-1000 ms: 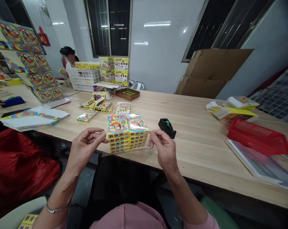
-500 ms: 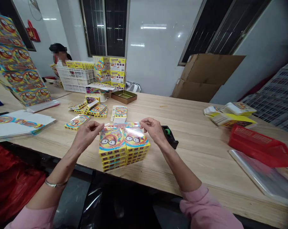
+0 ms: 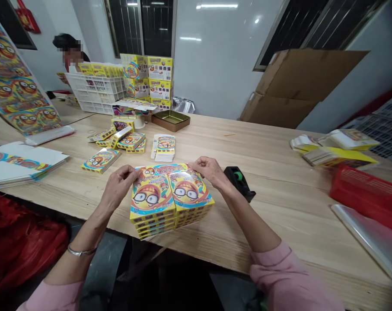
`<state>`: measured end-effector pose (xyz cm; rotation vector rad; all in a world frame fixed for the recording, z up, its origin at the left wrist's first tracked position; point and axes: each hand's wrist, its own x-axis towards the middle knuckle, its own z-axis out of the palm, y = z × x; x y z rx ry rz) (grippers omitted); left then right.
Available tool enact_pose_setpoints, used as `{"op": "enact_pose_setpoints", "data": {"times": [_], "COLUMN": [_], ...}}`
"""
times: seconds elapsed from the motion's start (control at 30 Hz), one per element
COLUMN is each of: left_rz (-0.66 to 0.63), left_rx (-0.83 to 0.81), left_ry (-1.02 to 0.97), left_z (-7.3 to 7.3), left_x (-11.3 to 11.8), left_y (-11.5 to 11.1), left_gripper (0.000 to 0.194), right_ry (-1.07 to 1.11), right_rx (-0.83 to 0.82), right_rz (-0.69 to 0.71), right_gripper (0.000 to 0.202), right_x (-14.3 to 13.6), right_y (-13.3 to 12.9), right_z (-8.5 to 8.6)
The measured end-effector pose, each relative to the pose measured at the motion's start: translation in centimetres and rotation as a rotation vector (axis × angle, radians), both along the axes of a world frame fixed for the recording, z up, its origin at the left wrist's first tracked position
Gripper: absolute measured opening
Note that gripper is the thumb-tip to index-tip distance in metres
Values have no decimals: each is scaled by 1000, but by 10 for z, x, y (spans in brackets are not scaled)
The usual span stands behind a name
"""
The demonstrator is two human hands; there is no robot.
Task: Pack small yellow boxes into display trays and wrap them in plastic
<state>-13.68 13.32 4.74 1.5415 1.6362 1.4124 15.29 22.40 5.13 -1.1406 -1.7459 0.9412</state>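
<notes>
Two side-by-side stacks of small yellow cartoon boxes stand close in front of me, near the table's front edge. Along their far top edge runs a printed cardboard strip. My left hand pinches its left end between thumb and fingers. At the opposite end, my right hand is closed in a similar pinch at the corner. A glossy sheen shows on the box tops; whether clear film covers them I cannot tell. Just right of my right hand sits a black tape dispenser with a green core.
Loose cartoon boxes and a small white-sided stack lie beyond. Flat printed cards are at left. Farther back are a white crate, a brown tray and a person. A red basket stands right.
The view has tilted down and come closer, so the stacks look larger. Both hands keep their pinch at the strip's ends, and the strip now lies lower against the box tops.
</notes>
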Motion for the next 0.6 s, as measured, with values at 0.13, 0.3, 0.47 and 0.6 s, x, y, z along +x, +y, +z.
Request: {"op": "enact_pose_setpoints", "data": {"times": [0.13,0.3,0.47,0.6], "left_rz": [24,60,79,80], "left_rx": [-30,-41,-47,-85], "left_ry": [7,-24,-31,-90], "left_z": [-1,-3,-9,-15], "left_x": [2,5,1,-1], "left_y": [1,1,5,7], "left_gripper": [33,33,33,35], "right_ry": [47,31,13,53], "right_rx": [-66,-83,-53,-114], "right_rz": [24,0,-14,-3], "right_gripper": [49,50,49,47], "right_x": [1,-1,-2,-3], "right_y": [6,10,11,7], "right_z": [-4,-10,-13,-13]}}
